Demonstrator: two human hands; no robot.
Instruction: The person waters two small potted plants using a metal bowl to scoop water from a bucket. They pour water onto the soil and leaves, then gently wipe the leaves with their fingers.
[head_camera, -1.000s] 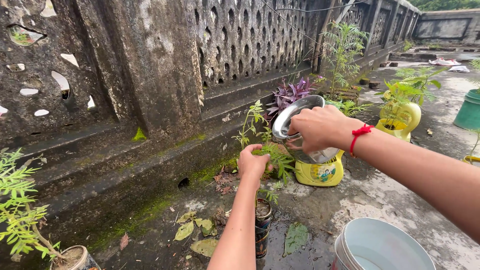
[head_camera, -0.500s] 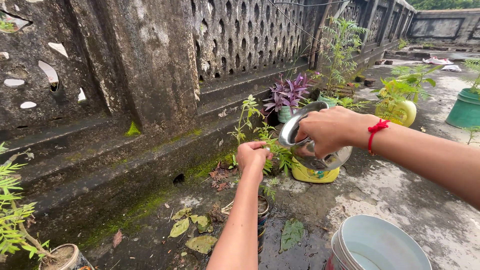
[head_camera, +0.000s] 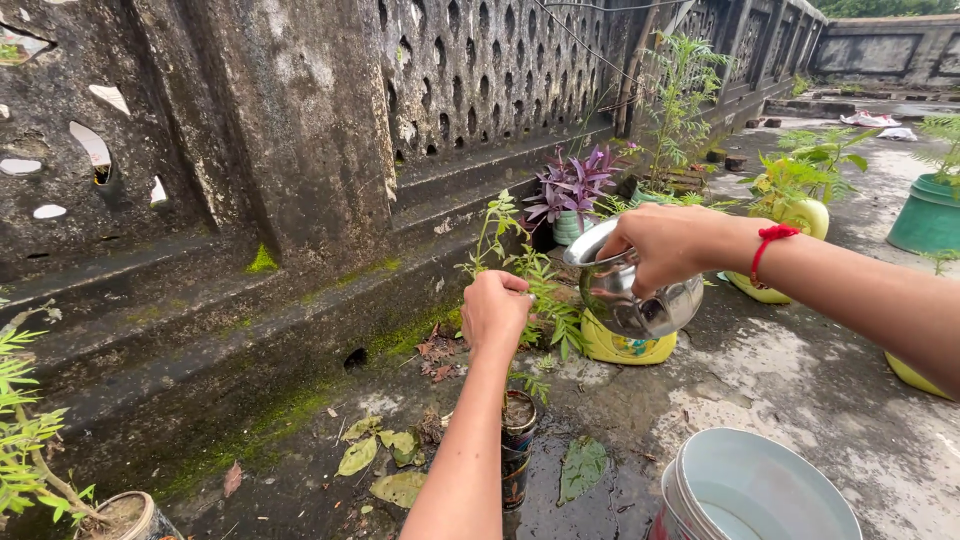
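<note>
— Holding what, on the right?

— A steel pot (head_camera: 640, 295), tilted, mouth turned toward the wall, gripped over the rim by the right hand (head_camera: 665, 245), fingers curled round it. Red thread (head_camera: 772, 242) on that wrist.

— And the left?

— Left hand (head_camera: 494, 312) closed in a fist round the thin stem of a small plant (head_camera: 520, 270), just left of the pot, not touching it. Pinching or merely steadying: cannot tell.

— Rooted where?

— In a dark can (head_camera: 517, 440) on the floor, straight below the fist, partly hidden behind the forearm.

— Below the pot?

— A yellow planter (head_camera: 625, 348), right beneath its base. Touching or just above: cannot tell. Behind it, a purple plant (head_camera: 575, 185) close to the wall ledge.

— Room to move?

— Tight on the wall side: ledge (head_camera: 300, 300) running just beyond both hands, mossy along its lower edge. More open toward the right, over bare wet floor (head_camera: 790, 380). Near the bottom edge, a white bucket (head_camera: 760, 490), rim well below the pot and apart from it.

— Farther out?

— Another yellow planter (head_camera: 815, 215) behind the right wrist, a green tub (head_camera: 925, 215) at the right edge, a potted fern (head_camera: 30, 470) at the bottom left corner, fallen leaves (head_camera: 385, 460) beside the can.
</note>
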